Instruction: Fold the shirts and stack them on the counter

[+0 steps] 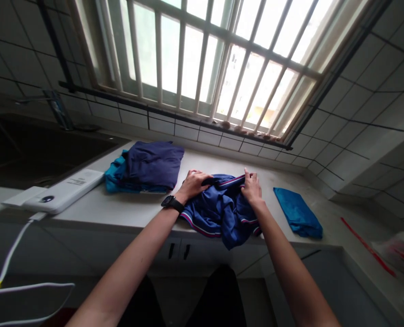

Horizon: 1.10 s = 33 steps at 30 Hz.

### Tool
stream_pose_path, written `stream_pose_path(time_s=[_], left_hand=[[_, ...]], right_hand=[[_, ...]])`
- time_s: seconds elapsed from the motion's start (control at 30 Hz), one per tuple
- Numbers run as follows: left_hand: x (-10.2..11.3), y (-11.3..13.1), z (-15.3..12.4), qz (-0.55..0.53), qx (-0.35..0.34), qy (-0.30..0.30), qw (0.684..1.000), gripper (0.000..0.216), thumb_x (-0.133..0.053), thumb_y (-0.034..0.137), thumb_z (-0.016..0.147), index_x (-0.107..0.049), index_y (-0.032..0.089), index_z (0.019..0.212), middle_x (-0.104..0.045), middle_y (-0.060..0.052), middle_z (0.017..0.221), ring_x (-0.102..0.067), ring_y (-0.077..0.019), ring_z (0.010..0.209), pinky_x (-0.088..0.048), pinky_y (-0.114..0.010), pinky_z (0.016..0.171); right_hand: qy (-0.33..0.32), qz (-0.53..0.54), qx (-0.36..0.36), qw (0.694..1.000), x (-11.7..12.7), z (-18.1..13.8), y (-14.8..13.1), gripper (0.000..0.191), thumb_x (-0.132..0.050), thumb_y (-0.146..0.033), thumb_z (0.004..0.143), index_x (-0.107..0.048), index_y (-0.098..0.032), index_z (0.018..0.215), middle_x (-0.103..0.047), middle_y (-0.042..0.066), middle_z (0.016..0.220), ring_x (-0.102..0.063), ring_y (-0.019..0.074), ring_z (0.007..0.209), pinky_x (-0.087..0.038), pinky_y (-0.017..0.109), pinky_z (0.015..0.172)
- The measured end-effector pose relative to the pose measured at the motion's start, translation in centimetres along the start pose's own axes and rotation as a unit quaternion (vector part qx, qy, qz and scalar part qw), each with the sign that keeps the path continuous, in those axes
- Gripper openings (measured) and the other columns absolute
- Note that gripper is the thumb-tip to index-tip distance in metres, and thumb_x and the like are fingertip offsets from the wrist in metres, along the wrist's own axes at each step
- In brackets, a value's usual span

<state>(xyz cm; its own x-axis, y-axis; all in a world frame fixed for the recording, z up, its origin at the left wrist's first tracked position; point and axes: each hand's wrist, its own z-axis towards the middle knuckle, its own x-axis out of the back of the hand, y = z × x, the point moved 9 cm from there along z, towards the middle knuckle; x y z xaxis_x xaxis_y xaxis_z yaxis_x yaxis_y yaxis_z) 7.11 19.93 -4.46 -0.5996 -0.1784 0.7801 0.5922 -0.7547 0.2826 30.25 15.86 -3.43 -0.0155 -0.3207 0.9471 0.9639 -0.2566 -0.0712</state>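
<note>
A crumpled blue garment [215,204] with red-and-white striped trim lies on the white countertop [127,211], part of it hanging over the front edge. My left hand [195,184], with a black watch on the wrist, grips the garment's upper left side, fingers curled into the cloth. On the upper right, my right hand [252,187] pinches the striped trim between thumb and fingers. Left of the garment sits a stack of folded clothes [154,165], dark navy on top and teal beneath. A folded teal cloth [297,212] lies to the right.
A white power bank [70,188] with a white cable [12,254] rests at the counter's left, beside a dark sink [52,150] and faucet [57,109]. A barred window [202,59] is behind. A red strip [367,245] and a plastic bag [401,250] lie at right.
</note>
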Motion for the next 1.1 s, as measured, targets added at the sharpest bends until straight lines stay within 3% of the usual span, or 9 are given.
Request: stream_pose_path(time_s=[0.07, 0.13, 0.27, 0.5, 0.7, 0.87, 1.0, 1.1], left_hand=[[0.4, -0.1, 0.0, 0.016, 0.005, 0.020, 1.000, 0.017, -0.062, 0.025, 0.095, -0.076, 0.026, 0.104, -0.080, -0.006, 0.105, -0.070, -0.0258, 0.105, -0.038, -0.045, 0.107], [1.4, -0.2, -0.1, 0.035, 0.016, 0.071, 0.997, 0.019, -0.057, 0.026, 0.100, -0.075, 0.024, 0.104, -0.079, -0.008, 0.103, -0.070, -0.0258, 0.101, -0.039, -0.044, 0.103], [2.7, -0.5, -0.3, 0.057, 0.048, 0.131, 0.989, 0.024, -0.051, 0.027, 0.102, -0.073, 0.021, 0.107, -0.077, -0.010, 0.102, -0.068, -0.0269, 0.099, -0.040, -0.043, 0.098], [2.2, -1.6, 0.0, 0.068, 0.101, 0.100, 0.988, 0.019, -0.057, 0.032, 0.096, -0.071, 0.020, 0.100, -0.075, -0.011, 0.103, -0.067, -0.0299, 0.105, -0.042, -0.044, 0.099], [1.5, -2.0, -0.3, 0.052, 0.121, 0.043, 0.990, 0.032, -0.065, 0.043, 0.090, -0.069, 0.021, 0.114, -0.077, -0.011, 0.107, -0.070, -0.0303, 0.104, -0.042, -0.045, 0.102], [0.9, -1.9, -0.3, 0.057, 0.121, 0.003, 0.991, 0.033, -0.063, 0.043, 0.091, -0.069, 0.021, 0.115, -0.078, -0.012, 0.107, -0.070, -0.0309, 0.106, -0.041, -0.046, 0.103], [0.9, -2.1, -0.2, 0.052, 0.105, 0.024, 0.993, 0.030, -0.062, 0.045, 0.090, -0.069, 0.023, 0.110, -0.078, -0.010, 0.105, -0.070, -0.0300, 0.105, -0.042, -0.045, 0.102], [1.1, -2.2, -0.2, 0.040, 0.088, 0.059, 0.994, 0.028, -0.062, 0.044, 0.090, -0.069, 0.023, 0.107, -0.078, -0.010, 0.104, -0.070, -0.0301, 0.105, -0.042, -0.046, 0.101]], right_hand=[[0.025, -0.001, -0.016, 1.000, -0.7, 0.1, 0.6, 0.055, -0.059, -0.008, 0.088, -0.062, -0.018, 0.142, -0.054, 0.020, 0.140, -0.056, 0.0331, 0.122, -0.052, 0.041, 0.096], [0.008, -0.003, -0.011, 1.000, -2.1, 0.1, 0.9, 0.040, -0.057, -0.008, 0.089, -0.072, -0.018, 0.125, -0.058, 0.018, 0.132, -0.058, 0.0307, 0.116, -0.052, 0.038, 0.093], [0.008, 0.010, 0.019, 1.000, -4.1, -0.4, 0.5, 0.040, -0.053, -0.005, 0.090, -0.071, -0.019, 0.124, -0.058, 0.015, 0.129, -0.061, 0.0255, 0.106, -0.052, 0.033, 0.090], [0.031, 0.020, 0.008, 0.999, -4.6, -1.2, 0.3, 0.038, -0.055, -0.007, 0.090, -0.066, -0.018, 0.124, -0.055, 0.015, 0.129, -0.061, 0.0245, 0.105, -0.050, 0.032, 0.092], [0.026, 0.021, -0.007, 0.999, -4.4, -1.6, 0.2, 0.038, -0.054, -0.007, 0.090, -0.064, -0.019, 0.124, -0.054, 0.014, 0.132, -0.060, 0.0236, 0.107, -0.050, 0.031, 0.093], [0.028, 0.033, -0.010, 0.999, -4.3, -1.7, 0.1, 0.040, -0.055, -0.006, 0.089, -0.061, -0.018, 0.127, -0.056, 0.015, 0.134, -0.062, 0.0238, 0.109, -0.050, 0.031, 0.096], [0.074, 0.079, -0.039, 0.993, -3.5, -1.7, 0.9, 0.051, -0.055, -0.004, 0.088, -0.051, -0.015, 0.138, -0.060, 0.015, 0.137, -0.064, 0.0226, 0.108, -0.050, 0.030, 0.092], [0.123, 0.128, -0.066, 0.982, -2.6, -1.8, 1.9, 0.034, -0.052, -0.017, 0.099, -0.054, -0.015, 0.133, -0.066, 0.015, 0.127, -0.068, 0.0227, 0.101, -0.049, 0.029, 0.084]])
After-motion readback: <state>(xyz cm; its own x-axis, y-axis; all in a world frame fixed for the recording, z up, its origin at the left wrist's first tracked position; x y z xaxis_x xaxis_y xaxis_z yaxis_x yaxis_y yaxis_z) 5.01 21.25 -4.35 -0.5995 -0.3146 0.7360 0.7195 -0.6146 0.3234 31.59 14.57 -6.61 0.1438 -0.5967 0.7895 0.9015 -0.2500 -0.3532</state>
